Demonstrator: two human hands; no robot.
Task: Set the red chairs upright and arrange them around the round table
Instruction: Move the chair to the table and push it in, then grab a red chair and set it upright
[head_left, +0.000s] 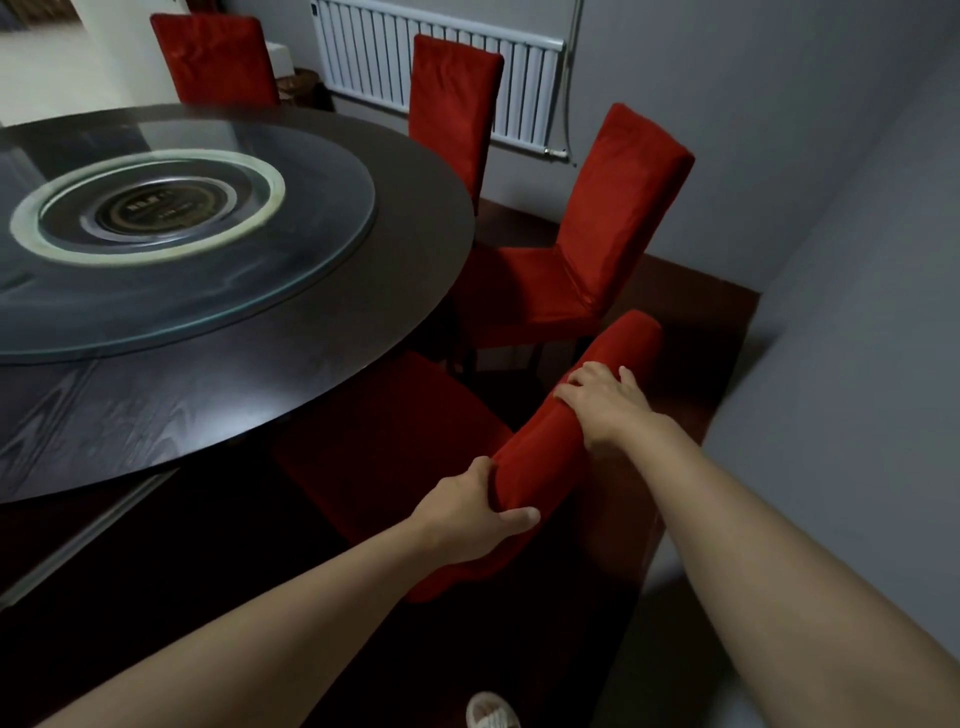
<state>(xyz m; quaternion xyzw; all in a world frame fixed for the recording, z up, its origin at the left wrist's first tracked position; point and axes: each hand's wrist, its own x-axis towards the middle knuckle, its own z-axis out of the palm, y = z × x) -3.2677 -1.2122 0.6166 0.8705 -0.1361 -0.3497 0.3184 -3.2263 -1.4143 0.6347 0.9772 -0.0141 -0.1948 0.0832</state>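
Observation:
The nearest red chair (384, 441) stands upright at the near right edge of the dark round table (218, 395), its seat partly under the rim. My left hand (472, 514) grips the near end of its backrest top, thumb on one side, fingers wrapped round the other. My right hand (605, 400) lies over the far part of the same backrest top with fingers curled onto it. Three more red chairs stand upright round the table: one just beyond (597, 234), one further back (452, 98), one at the far side (215, 57).
A glass turntable (311, 249) lies on the table. A white radiator (384, 57) hangs on the back wall, with a pipe at its right. A grey wall (857, 338) runs close along the right. My shoe (491, 712) shows on the dark floor.

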